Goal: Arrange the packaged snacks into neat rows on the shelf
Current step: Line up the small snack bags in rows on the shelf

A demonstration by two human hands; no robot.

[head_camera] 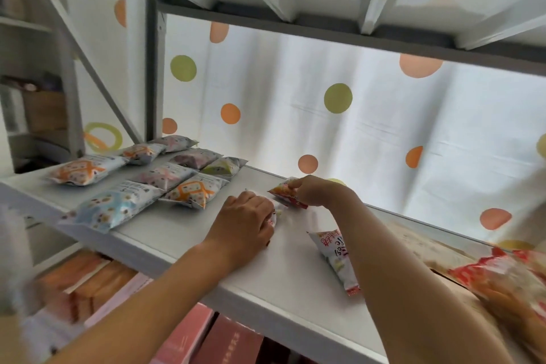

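Pink and dark red boxes (206, 340) sit closest below me, standing on the lower level under the white shelf (266, 284), with orange boxes (97, 278) packed beside them to the left. Up on the shelf, my left hand (245, 224) lies palm down over a small white and red packet (273, 216), fingers curled around it so that only its edge peeks out on the right side. Just beyond, my right hand (313, 190) pinches a red and orange snack packet (285, 193) between thumb and fingertips, the packet resting on the shelf near its back edge. Another white packet with red print (334, 257) lies loose on the shelf beside my right forearm, tilted with one corner toward the front edge. To the left, the flat pouches already lie in rows: a blue pouch (112, 207) at the front, an orange-patterned pouch (193, 190) and a pinkish pouch (165, 176) behind it, then a purple pouch (195, 156) and a green pouch (224, 167) farther back. A separate row along the left holds an orange-crossed pouch (85, 170), a smaller orange one (143, 152) and a pale pouch (174, 142). At the far right a big red and orange bag (502, 281) is blurred at the picture's edge. Behind everything hangs a white sheet with coloured dots (338, 97).
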